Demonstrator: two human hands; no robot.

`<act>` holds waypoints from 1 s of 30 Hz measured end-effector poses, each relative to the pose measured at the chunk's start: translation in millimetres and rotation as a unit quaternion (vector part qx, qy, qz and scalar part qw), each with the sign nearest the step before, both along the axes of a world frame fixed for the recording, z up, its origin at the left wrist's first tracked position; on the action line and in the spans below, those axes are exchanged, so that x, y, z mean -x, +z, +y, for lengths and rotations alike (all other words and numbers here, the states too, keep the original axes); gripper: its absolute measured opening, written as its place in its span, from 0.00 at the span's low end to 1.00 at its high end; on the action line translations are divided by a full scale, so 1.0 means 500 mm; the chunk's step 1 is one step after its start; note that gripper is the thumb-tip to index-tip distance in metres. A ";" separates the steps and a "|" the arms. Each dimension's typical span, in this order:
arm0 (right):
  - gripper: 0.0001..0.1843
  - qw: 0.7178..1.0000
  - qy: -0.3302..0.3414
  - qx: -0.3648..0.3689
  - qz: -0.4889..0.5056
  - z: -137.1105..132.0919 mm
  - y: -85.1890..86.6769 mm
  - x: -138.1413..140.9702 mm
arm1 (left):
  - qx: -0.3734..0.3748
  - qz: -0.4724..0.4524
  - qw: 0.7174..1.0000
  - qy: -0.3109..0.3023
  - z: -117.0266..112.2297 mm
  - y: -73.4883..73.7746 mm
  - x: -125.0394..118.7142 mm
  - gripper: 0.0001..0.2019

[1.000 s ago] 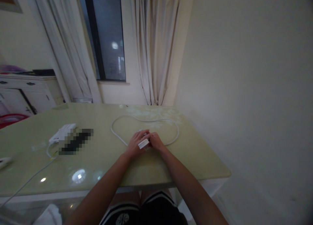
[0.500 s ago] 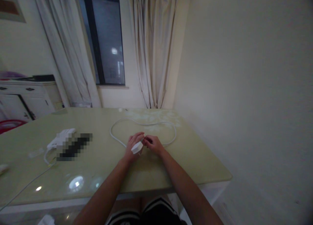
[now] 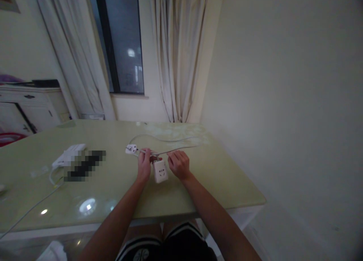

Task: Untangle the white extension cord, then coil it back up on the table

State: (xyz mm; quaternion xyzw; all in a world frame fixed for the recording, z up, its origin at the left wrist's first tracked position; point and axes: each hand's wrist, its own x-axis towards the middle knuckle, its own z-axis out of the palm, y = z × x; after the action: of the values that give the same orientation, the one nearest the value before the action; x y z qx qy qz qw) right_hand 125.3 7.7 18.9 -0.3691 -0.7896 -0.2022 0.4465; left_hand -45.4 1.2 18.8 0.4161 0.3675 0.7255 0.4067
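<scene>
Socket [image 3: 160, 172], white and slightly tilted, is in the middle of the head view, its holes facing the person; whether it rests on the table [image 3: 227, 185] or hangs just over it cannot be told. Just left of the socket, the left hand [image 3: 144, 164] pinches the pale cable [image 3: 177, 150] between thumb and fingers. Just right of the socket, the right hand [image 3: 178, 163] has its fingers curled in, their tips close by the cable; whether they grip it cannot be told. Beyond the socket, the cable lies in a long loop on the table. Left of the socket and a little farther off, past the left hand, is a small white piece that looks like a plug [image 3: 131, 149].

Well to the left of the socket lie a white block [image 3: 61, 159], partly blurred out, and a dark blurred thing [image 3: 87, 166] next to it. A thin cord [image 3: 34, 207] runs from near them toward the table's near edge. Far beyond the socket hang pale curtains [image 3: 184, 64] beside a window [image 3: 126, 45].
</scene>
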 end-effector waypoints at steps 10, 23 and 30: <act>0.18 0.982 0.018 0.165 0.092 -0.028 0.000 0.032 | 0.048 -0.152 0.981 -0.112 0.030 -0.018 0.010 0.19; 0.13 0.974 0.067 0.193 0.097 -0.009 0.014 0.017 | 0.045 0.074 0.996 -0.029 0.026 -0.036 -0.004 0.28; 0.13 0.955 0.056 0.258 0.134 -0.014 0.010 0.006 | -0.028 0.268 0.958 0.096 0.000 -0.009 0.000 0.27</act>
State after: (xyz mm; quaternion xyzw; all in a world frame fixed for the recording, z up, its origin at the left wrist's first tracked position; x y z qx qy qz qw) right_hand 122.0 0.9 24.1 -0.4509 -0.7672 0.0851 0.4482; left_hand -45.6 1.3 14.3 0.5694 0.4805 0.6331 0.2100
